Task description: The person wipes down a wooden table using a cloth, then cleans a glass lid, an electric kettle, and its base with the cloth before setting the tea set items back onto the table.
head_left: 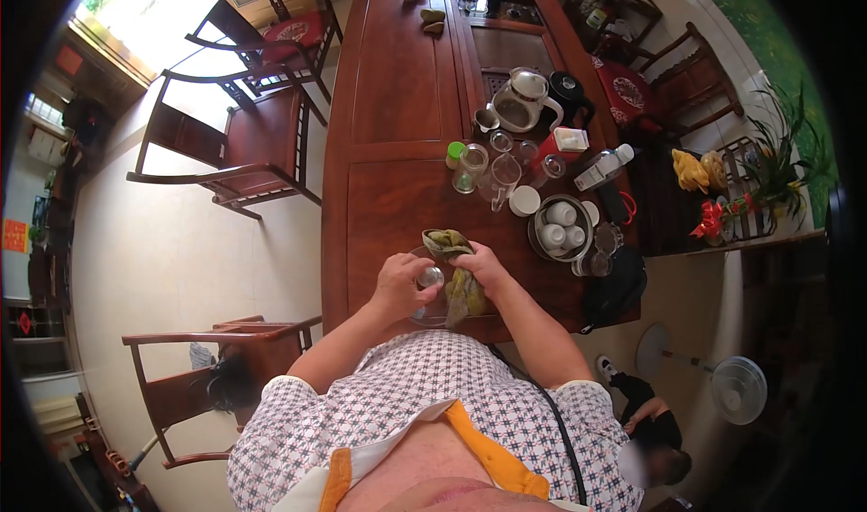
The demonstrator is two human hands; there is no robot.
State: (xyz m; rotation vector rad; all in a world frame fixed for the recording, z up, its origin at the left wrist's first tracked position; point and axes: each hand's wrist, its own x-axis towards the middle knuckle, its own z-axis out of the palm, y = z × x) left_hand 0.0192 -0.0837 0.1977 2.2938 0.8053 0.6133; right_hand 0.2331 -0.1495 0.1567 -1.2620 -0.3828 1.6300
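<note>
At the near edge of the wooden table, my left hand (398,283) is closed around a small clear glass cup (431,278). My right hand (485,267) grips a crumpled yellow-green cloth (463,293), which hangs down beside the cup. Part of the cloth bunches up above my fingers. Beneath both hands lies a round clear tray or plate (418,321), mostly hidden by the hands and cloth. To the right of my right hand stands a metal bowl (539,246) with several white cups (562,214) in it.
Beyond my hands on the table (379,196) stand a glass pitcher (504,174), glass jars, a green-lidded jar (454,155), a coffee pot (521,106) and a white-capped bottle (603,169). A black bag (616,288) sits at the right corner. Wooden chairs (262,146) line the left; another person (652,422) is behind right.
</note>
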